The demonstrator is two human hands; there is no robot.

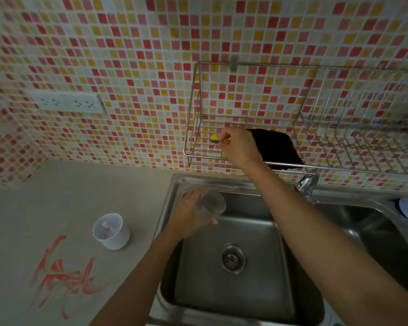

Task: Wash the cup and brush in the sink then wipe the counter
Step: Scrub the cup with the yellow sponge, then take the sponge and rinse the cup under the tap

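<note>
Left hand (pixel 193 212) grips a clear cup (pixel 211 204) over the sink (pixel 222 182), fingers curled round its side. Cup looks light, thin and probably slippery when wet; hold round the body, not the rim. Right hand (pixel 239 147) is up at the wire rack (pixel 196 95), fingers pinching a thin yellow stick, maybe the brush (pixel 225 141), beside a yellow-green sponge (pixel 213 138) and black cloth (pixel 277 147). White cup (pixel 111 231) and red smears (pixel 64 274) sit on the tabletop (pixel 80 189).
</note>
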